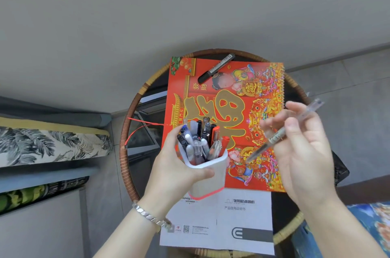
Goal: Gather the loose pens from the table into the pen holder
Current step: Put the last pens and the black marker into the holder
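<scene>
My left hand [175, 170] grips a white pen holder [211, 179] with a pink band at its base, held above the table and tilted slightly. Several pens stand packed inside it. My right hand [304, 152] pinches a clear pen [280, 133] that slants from upper right to lower left, its dark tip pointing down toward the holder's right side, a short gap away. A black marker [216, 68] lies loose at the far edge of the red calendar.
A round glass table with a rattan rim [135, 99] carries a red and gold spiral calendar [223, 110] and a white manual [242, 222]. A cushioned bench with leaf-print fabric [48, 143] stands at the left. Blue patterned fabric [371, 224] shows at lower right.
</scene>
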The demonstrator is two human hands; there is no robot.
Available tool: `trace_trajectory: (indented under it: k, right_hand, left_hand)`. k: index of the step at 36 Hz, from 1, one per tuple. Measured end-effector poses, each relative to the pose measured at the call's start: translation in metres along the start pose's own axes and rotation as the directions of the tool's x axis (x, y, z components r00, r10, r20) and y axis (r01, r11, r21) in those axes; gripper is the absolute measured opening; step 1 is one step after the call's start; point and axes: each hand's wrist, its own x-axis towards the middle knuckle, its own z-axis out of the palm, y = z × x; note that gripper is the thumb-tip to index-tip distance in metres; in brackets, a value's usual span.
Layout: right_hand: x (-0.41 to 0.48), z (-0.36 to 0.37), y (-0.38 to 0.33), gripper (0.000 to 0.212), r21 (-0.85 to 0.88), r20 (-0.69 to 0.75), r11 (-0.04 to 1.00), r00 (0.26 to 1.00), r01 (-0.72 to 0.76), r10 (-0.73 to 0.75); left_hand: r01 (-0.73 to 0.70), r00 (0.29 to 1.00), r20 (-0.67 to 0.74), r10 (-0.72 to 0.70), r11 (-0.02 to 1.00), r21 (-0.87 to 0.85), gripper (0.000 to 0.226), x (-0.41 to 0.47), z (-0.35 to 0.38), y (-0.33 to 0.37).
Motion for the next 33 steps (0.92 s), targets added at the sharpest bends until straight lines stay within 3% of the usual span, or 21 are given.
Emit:
trace_trajectory:
  k: [4,8,13,15,17,19,21,24,29,33]
  right_hand:
    - [-0.002,0.015,-0.002,0.030,0.086,0.011,0.996,1.000,0.027,-0.028]
    - [-0.005,0.026,0.011,0.044,0.049,0.067,0.995,0.993,0.093,-0.096]
    - [-0.006,0.027,0.033,0.064,-0.155,0.183,0.966,0.967,0.205,-0.176]
    - [-0.005,0.024,0.039,0.053,-0.394,0.291,0.869,0.937,0.300,-0.192]
    - [-0.004,0.018,0.044,0.041,-0.628,0.396,0.610,0.873,0.483,-0.285]
    - [-0.003,0.012,0.051,0.037,-0.698,0.423,0.449,0.828,0.557,-0.369]
    - [-0.002,0.008,0.053,0.032,-0.740,0.397,0.388,0.823,0.549,-0.407]
    - [0.003,0.005,0.054,0.028,-0.763,0.413,0.342,0.821,0.548,-0.395]
    - [0.030,0.010,0.052,0.028,-0.690,0.577,0.330,0.765,0.644,-0.286]
    - [0.063,0.025,0.046,0.028,-0.606,0.734,0.436,0.679,0.665,-0.016]
  left_hand:
    - [0.027,0.999,0.019,-0.027,0.999,0.020,0.098,0.002,0.001,0.001]
    - [-0.006,0.998,0.057,0.003,0.998,0.054,0.090,0.000,0.005,0.008]
    - [-0.056,0.989,0.141,0.045,0.996,0.076,0.087,-0.005,0.012,0.016]
    - [-0.074,0.988,0.144,0.064,0.995,0.065,0.083,-0.005,0.013,0.018]
    - [-0.078,0.989,0.130,0.071,0.996,0.050,0.082,-0.002,0.014,0.019]
    - [-0.077,0.990,0.121,0.072,0.996,0.040,0.082,0.001,0.015,0.019]
    - [-0.088,0.990,0.119,0.080,0.994,0.058,0.085,0.004,0.014,0.019]
    - [-0.085,0.992,0.099,0.079,0.995,0.058,0.087,0.009,0.011,0.016]
    - [-0.077,0.996,0.045,0.074,0.994,0.074,0.092,0.028,0.004,0.012]
    - [-0.048,0.999,0.023,0.046,0.997,0.067,0.095,0.045,-0.004,0.010]
